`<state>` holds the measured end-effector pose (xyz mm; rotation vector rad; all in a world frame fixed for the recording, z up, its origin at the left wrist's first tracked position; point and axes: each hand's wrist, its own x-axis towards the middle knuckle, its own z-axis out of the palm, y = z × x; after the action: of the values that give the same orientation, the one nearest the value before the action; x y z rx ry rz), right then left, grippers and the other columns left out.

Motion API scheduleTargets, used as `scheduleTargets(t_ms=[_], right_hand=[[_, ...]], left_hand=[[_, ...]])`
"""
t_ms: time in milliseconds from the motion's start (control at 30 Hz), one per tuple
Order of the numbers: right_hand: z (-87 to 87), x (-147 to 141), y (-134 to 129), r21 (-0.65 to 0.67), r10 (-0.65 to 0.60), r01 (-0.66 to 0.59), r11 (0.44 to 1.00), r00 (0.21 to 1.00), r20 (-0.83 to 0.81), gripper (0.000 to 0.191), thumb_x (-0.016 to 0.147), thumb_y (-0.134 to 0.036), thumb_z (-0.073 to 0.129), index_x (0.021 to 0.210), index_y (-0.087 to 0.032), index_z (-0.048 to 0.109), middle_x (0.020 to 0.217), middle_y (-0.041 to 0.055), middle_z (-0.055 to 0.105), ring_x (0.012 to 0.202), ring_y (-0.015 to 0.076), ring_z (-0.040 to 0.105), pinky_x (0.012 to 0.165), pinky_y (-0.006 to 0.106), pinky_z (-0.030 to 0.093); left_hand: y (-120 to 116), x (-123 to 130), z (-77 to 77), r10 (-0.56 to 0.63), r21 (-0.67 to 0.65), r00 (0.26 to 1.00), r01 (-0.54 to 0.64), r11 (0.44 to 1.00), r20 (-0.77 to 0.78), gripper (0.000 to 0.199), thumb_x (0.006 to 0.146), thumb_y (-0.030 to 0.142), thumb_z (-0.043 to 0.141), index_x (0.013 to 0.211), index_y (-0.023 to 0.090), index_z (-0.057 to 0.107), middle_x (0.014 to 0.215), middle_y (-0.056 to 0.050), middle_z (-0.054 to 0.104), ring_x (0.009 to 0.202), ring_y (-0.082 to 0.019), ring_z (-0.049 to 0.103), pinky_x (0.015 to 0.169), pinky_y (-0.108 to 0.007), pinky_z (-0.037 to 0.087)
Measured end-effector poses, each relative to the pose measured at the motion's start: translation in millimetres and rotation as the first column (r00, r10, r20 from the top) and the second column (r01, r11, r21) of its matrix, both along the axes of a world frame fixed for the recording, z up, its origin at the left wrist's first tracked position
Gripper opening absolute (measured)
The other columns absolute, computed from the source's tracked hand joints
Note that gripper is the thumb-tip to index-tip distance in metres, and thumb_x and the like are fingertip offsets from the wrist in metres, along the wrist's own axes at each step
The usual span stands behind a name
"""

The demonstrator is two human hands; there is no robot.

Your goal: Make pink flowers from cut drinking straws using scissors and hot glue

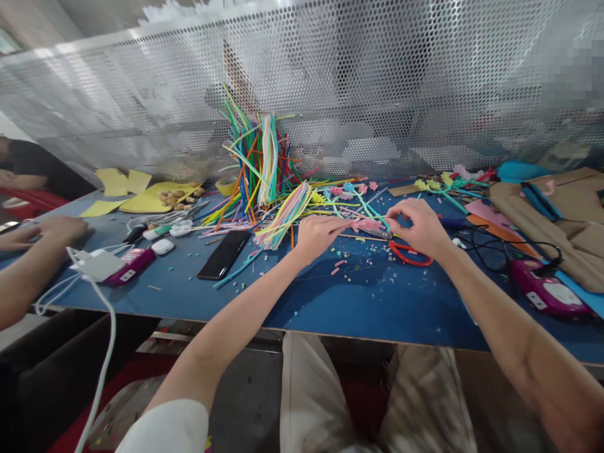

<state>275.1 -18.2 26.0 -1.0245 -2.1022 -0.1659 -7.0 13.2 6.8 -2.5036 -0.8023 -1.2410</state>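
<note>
My left hand (321, 235) is closed, its fingertips together at the left end of a pink fuzzy piece (367, 225) held just above the blue table. To the right, my right hand (415, 221) has its thumb and index finger curled together beside the piece's right end; what is between these fingertips is too small to make out. Scissors with red handles (409, 255) lie under and beside my right hand. A pastel bundle of pipe cleaners (285, 217) lies left of my left hand. Small pink and green clippings (337, 267) are scattered below both hands.
Upright pipe cleaners (268, 157) stand before a perforated metal screen (377, 82). A black phone (224, 254), purple power strips (550, 289) and white cables lie on the blue table (264, 302). Brown paper (576, 214) is at right. Another person's hands (59, 233) rest at far left.
</note>
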Motion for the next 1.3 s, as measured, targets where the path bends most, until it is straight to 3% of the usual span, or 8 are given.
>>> scheduleTargets(t_ms=[233, 433, 633, 767, 1067, 1200, 1300], right_hand=[[-0.8, 8, 4, 0.082, -0.097, 0.11, 0.991, 0.984, -0.15, 0.009, 0.093, -0.03, 0.056, 0.089, -0.023, 0.061, 0.088, 0.0048, 0.067, 0.076, 0.0208, 0.058, 0.077, 0.039, 0.044], [-2.4, 5, 2, 0.077, -0.038, 0.053, 0.996, 0.982, -0.184, 0.008, 0.096, -0.027, 0.052, 0.092, -0.024, 0.059, 0.089, 0.0048, 0.065, 0.078, 0.0212, 0.059, 0.078, 0.04, 0.047], [-5.0, -6, -3, -0.008, 0.051, -0.055, 0.998, 0.97, -0.239, 0.007, 0.096, -0.027, 0.053, 0.092, -0.024, 0.058, 0.09, 0.0047, 0.062, 0.079, 0.0199, 0.058, 0.075, 0.038, 0.05], [-7.1, -13, -6, -0.053, 0.044, -0.061, 0.997, 0.959, -0.282, 0.005, 0.094, -0.028, 0.055, 0.092, -0.024, 0.057, 0.088, 0.0039, 0.06, 0.076, 0.0186, 0.057, 0.073, 0.036, 0.05], [-10.0, -11, -2, -0.092, 0.029, -0.054, 0.994, 0.967, -0.254, 0.015, 0.098, -0.032, 0.049, 0.094, -0.024, 0.061, 0.092, 0.0055, 0.066, 0.08, 0.02, 0.06, 0.076, 0.038, 0.051], [-10.9, -9, -1, -0.113, 0.069, -0.1, 0.989, 0.967, -0.246, 0.023, 0.101, -0.031, 0.042, 0.101, -0.024, 0.064, 0.097, 0.0067, 0.067, 0.09, 0.0218, 0.064, 0.083, 0.039, 0.051], [-14.1, -7, 3, -0.138, 0.065, -0.103, 0.985, 0.964, -0.256, 0.028, 0.103, -0.031, 0.037, 0.105, -0.025, 0.065, 0.101, 0.0068, 0.068, 0.095, 0.0222, 0.065, 0.086, 0.04, 0.05]], left_hand=[[3, 0, -2.4, 0.03, -0.101, 0.997, -0.023, 0.995, 0.064, 0.018, 0.096, 0.036, 0.064, 0.104, 0.029, 0.079, 0.099, -0.001, 0.079, 0.09, -0.015, 0.076, 0.077, -0.026, 0.058], [3, 1, -1.2, 0.047, -0.124, 0.993, -0.033, 0.992, 0.113, 0.018, 0.094, 0.038, 0.065, 0.101, 0.028, 0.079, 0.097, -0.001, 0.079, 0.091, -0.016, 0.075, 0.078, -0.028, 0.059], [3, 1, 0.0, 0.037, -0.103, 0.99, -0.023, 0.994, 0.138, 0.015, 0.093, 0.036, 0.067, 0.1, 0.028, 0.079, 0.097, 0.0, 0.08, 0.09, -0.014, 0.075, 0.079, -0.027, 0.058], [3, 1, -0.9, 0.048, -0.079, 0.984, -0.035, 0.996, 0.169, 0.014, 0.093, 0.035, 0.068, 0.099, 0.028, 0.079, 0.092, 0.001, 0.08, 0.086, -0.014, 0.075, 0.079, -0.028, 0.057], [3, 1, -0.9, 0.019, -0.107, 0.983, 0.0, 0.994, 0.18, 0.015, 0.093, 0.035, 0.068, 0.096, 0.025, 0.079, 0.094, -0.001, 0.08, 0.088, -0.016, 0.075, 0.082, -0.029, 0.057], [2, 1, 1.2, 0.02, -0.112, 0.979, 0.002, 0.994, 0.201, 0.015, 0.093, 0.035, 0.068, 0.096, 0.024, 0.078, 0.093, -0.002, 0.08, 0.088, -0.016, 0.075, 0.083, -0.029, 0.057], [-1, 1, 3.8, -0.057, -0.135, 0.982, 0.083, 0.987, 0.183, 0.017, 0.094, 0.034, 0.066, 0.098, 0.022, 0.077, 0.092, -0.003, 0.079, 0.086, -0.015, 0.074, 0.082, -0.028, 0.057]])
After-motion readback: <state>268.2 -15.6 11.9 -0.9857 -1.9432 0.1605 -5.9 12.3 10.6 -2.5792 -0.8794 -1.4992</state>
